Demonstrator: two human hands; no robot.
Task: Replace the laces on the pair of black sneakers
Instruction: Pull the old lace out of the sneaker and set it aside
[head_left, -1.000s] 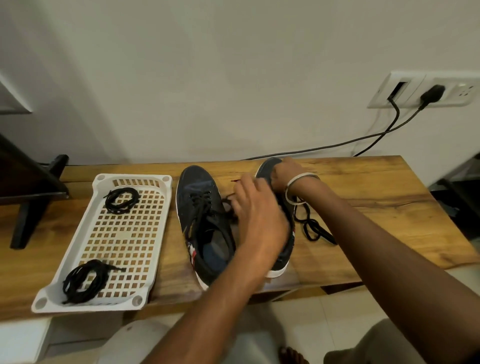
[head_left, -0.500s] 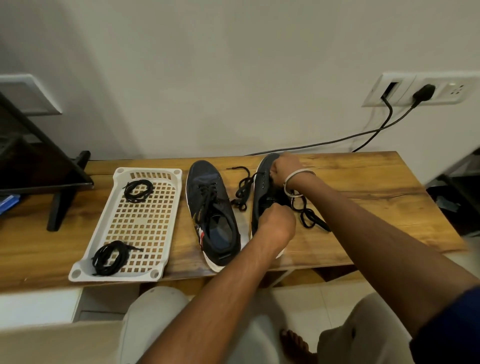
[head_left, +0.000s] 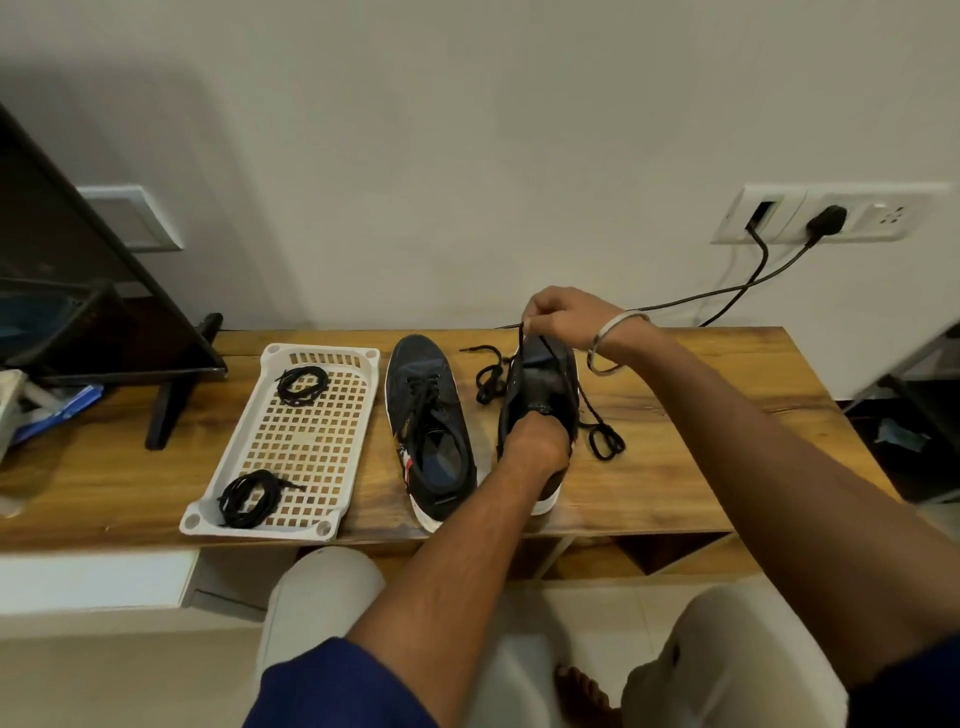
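A perforated white plastic tray (head_left: 358, 410) sits on the woodgrain table (head_left: 675, 415). The left hand (head_left: 535, 447) grips the right sneaker (head_left: 545, 384); the right hand (head_left: 561, 317) pinches its cord-like lace (head_left: 597, 421).

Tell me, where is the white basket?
In the head view, the white basket sits on the wooden table, just left of the still-laced sneaker.

White wall (head_left: 467, 130), wooden table (head_left: 675, 467), wall socket (head_left: 831, 213), pale floor (head_left: 104, 675).
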